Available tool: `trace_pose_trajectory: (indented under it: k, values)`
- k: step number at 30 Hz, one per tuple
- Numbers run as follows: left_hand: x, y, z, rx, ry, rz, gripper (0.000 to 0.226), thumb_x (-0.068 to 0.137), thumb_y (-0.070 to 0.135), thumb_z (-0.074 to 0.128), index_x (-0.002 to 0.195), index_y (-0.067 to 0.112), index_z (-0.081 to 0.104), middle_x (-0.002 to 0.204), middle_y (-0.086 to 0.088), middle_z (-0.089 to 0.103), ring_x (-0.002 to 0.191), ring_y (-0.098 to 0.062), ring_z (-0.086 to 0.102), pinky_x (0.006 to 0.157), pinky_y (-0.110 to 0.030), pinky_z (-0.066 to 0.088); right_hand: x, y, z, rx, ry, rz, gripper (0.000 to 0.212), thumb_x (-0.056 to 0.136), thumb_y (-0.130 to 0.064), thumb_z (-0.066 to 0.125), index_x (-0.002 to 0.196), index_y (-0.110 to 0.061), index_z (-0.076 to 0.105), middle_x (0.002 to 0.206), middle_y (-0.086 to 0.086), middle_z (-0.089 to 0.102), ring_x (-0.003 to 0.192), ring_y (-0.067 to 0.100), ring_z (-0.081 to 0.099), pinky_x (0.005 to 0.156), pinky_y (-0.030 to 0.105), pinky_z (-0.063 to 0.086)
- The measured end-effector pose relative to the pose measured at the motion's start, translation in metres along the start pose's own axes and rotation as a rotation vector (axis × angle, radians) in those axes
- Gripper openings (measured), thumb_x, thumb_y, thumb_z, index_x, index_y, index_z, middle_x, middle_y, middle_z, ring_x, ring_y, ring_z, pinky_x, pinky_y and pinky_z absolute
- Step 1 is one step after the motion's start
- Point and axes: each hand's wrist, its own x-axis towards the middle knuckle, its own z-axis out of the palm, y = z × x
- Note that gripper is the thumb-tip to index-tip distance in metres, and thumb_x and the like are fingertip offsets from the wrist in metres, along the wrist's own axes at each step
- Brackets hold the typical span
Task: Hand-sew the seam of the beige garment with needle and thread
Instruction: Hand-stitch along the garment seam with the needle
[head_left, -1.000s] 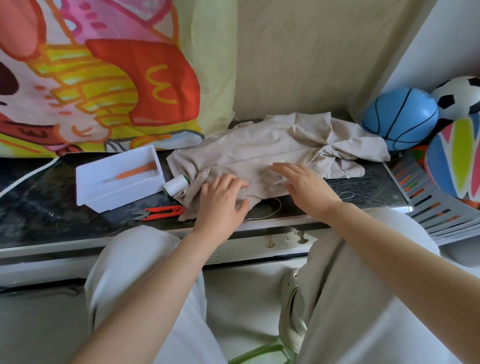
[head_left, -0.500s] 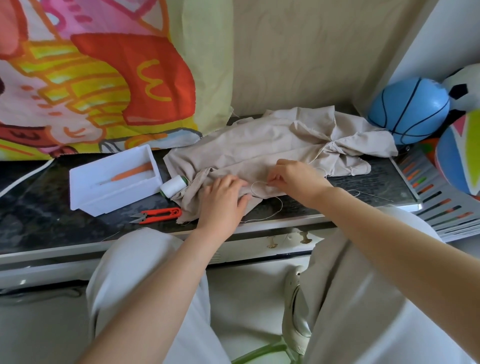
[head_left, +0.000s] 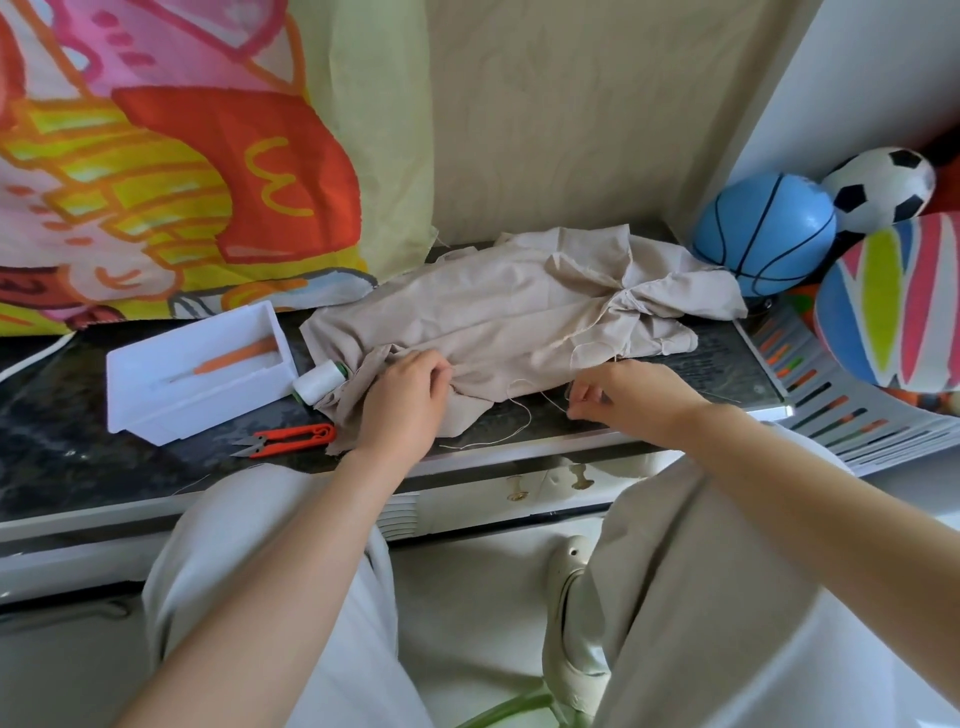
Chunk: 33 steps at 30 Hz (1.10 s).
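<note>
Our right hand (head_left: 628, 397) has drawn back from the beige garment (head_left: 498, 312), fingers (head_left: 584, 396) pinching the thread (head_left: 522, 413); our left hand (head_left: 410, 400) clutches the garment, so we are likely tightening a stitch.

Left hand (head_left: 410, 400) curls palm-down; right hand (head_left: 623, 397) seemingly pinches its fingertips together.

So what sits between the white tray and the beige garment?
In the head view, a spool of white thread lies on the dark counter between the white tray and the left edge of the beige garment.
</note>
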Motion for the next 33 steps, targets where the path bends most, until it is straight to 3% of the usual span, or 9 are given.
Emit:
trace_pose_trajectory:
  k: [3,8,10,12,16,20,23,28,33]
  values:
    - [0.003,0.003,-0.004,0.032,0.053,0.002,0.016,0.096,0.014,0.049,0.091,0.006,0.063,0.09,-0.006,0.063,0.085,-0.022,0.053,0.068,-0.027,0.027,0.004,0.006,0.0,0.07,0.225,0.014,0.021,0.094,-0.034,0.053,0.109,-0.019,0.053,0.099,-0.008,0.053,0.079,0.015,0.053,0.066,0.028,0.038]
    - [0.007,0.004,-0.005,0.009,0.087,0.003,0.01,0.089,0.005,0.053,0.095,0.009,0.059,0.086,-0.002,0.062,0.086,-0.024,0.056,0.078,-0.035,0.04,0.019,0.012,-0.005,0.067,0.464,0.021,0.034,0.093,-0.02,0.055,0.125,-0.012,0.047,0.124,0.007,0.045,0.1,0.028,0.054,0.066,0.033,0.037]
    - [0.01,0.004,-0.004,0.008,0.065,0.005,0.01,0.087,0.004,0.054,0.094,0.012,0.054,0.086,0.001,0.057,0.085,-0.023,0.056,0.077,-0.037,0.044,0.025,0.013,-0.007,0.024,0.467,0.025,0.04,0.092,-0.015,0.054,0.131,-0.014,0.045,0.131,0.006,0.042,0.11,0.027,0.05,0.067,0.031,0.034]
    - [0.014,0.0,-0.005,0.012,0.029,-0.025,0.012,0.086,0.003,0.053,0.094,0.013,0.051,0.091,0.0,0.057,0.086,-0.025,0.056,0.075,-0.039,0.045,0.033,0.015,-0.007,-0.02,0.455,0.008,0.042,0.092,-0.011,0.053,0.133,-0.015,0.046,0.133,0.007,0.041,0.118,0.027,0.045,0.072,0.034,0.041]
    - [0.025,-0.007,-0.006,-0.005,-0.046,-0.126,0.013,0.088,0.002,0.049,0.098,0.012,0.051,0.096,-0.002,0.057,0.089,-0.028,0.058,0.074,-0.04,0.047,0.047,0.018,-0.005,-0.063,0.444,-0.021,0.039,0.089,-0.003,0.052,0.126,-0.012,0.055,0.13,0.007,0.047,0.119,0.028,0.043,0.088,0.041,0.044]
    - [0.032,0.0,-0.003,0.139,-0.091,-0.05,0.015,0.092,0.017,0.052,0.107,0.015,0.051,0.102,0.001,0.061,0.091,-0.025,0.06,0.07,-0.033,0.044,0.056,0.021,-0.008,-0.069,0.498,-0.04,0.018,0.087,-0.008,0.058,0.103,-0.006,0.066,0.112,0.013,0.056,0.102,0.034,0.05,0.082,0.041,0.041]
    - [0.034,0.007,0.003,0.071,-0.066,0.053,0.014,0.089,0.021,0.06,0.102,0.016,0.058,0.097,0.004,0.062,0.087,-0.019,0.06,0.07,-0.032,0.045,0.059,0.022,-0.007,-0.057,0.554,-0.074,0.01,0.083,-0.006,0.062,0.092,-0.003,0.067,0.096,0.015,0.062,0.09,0.037,0.052,0.073,0.042,0.042]
    - [0.042,0.018,0.003,0.004,0.008,0.048,0.011,0.094,0.021,0.055,0.09,0.014,0.061,0.085,0.004,0.061,0.076,-0.02,0.055,0.059,-0.031,0.034,0.061,0.023,-0.007,0.02,0.564,-0.004,0.015,0.094,-0.019,0.053,0.099,-0.008,0.061,0.1,0.007,0.066,0.1,0.027,0.054,0.065,0.029,0.029]
    - [0.035,0.014,-0.005,0.005,0.001,0.097,0.01,0.096,0.024,0.051,0.087,0.026,0.056,0.074,0.014,0.053,0.072,-0.019,0.055,0.06,-0.038,0.049,0.05,0.031,-0.008,0.032,0.493,0.081,0.02,0.094,-0.027,0.053,0.103,-0.011,0.061,0.103,0.004,0.066,0.098,0.026,0.055,0.068,0.036,0.043]
